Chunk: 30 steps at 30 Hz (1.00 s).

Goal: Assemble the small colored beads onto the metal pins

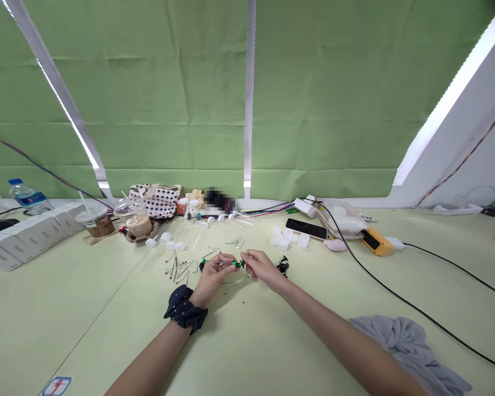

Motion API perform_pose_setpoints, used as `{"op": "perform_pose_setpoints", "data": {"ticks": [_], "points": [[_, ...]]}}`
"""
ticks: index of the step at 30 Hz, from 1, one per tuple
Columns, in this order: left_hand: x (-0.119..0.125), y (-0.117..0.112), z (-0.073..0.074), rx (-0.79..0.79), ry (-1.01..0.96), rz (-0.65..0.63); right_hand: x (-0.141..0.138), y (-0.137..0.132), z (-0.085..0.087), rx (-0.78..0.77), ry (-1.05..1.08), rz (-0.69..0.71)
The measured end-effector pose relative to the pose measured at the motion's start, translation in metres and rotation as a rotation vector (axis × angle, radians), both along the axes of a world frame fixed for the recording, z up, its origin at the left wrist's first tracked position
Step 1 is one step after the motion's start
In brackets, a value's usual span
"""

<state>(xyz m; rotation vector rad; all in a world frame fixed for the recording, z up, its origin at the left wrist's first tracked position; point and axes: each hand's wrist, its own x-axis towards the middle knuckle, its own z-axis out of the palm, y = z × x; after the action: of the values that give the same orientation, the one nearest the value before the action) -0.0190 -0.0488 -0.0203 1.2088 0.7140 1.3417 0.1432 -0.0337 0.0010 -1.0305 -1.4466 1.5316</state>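
Green showed on the small part (238,264), which sat between the two hands over the pale table (247,341). The left hand (213,276) had its thumb and fingers pinched on it; the right hand's (263,269) fingertips were drawn together at its right end, though I could not tell whether they gripped the part or some smaller piece. Working it well seemed to call for a firm left pinch, light right fingertips, and a straight line between the two, low over the table so that a dropped bit would not roll far.

Counted out, one black piece (283,266) lay just beside the right hand. White caps (275,240) numbered roughly six in the right-hand group, with about four more at left and others behind. Rods (175,268) crossed too thickly to count. Beyond were one phone (306,229), two cups (97,224), one bottle (29,199) and one meter (377,243).
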Motion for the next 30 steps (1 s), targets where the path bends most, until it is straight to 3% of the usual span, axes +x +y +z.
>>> {"op": "perform_pose_setpoints", "data": {"ticks": [8,15,22,30], "points": [[-0.004,0.001,0.002,0.002,0.016,0.071,0.001,-0.005,0.002,-0.003,-0.059,0.150],[0.000,-0.001,0.002,0.023,0.026,-0.011,0.002,0.003,-0.007,-0.016,-0.012,0.026],[-0.005,0.002,0.002,0.014,0.021,0.043,0.003,-0.003,0.002,-0.015,-0.045,0.136],[-0.005,-0.001,0.008,0.006,0.053,0.024,0.002,-0.004,0.000,-0.006,-0.026,0.131]]}}
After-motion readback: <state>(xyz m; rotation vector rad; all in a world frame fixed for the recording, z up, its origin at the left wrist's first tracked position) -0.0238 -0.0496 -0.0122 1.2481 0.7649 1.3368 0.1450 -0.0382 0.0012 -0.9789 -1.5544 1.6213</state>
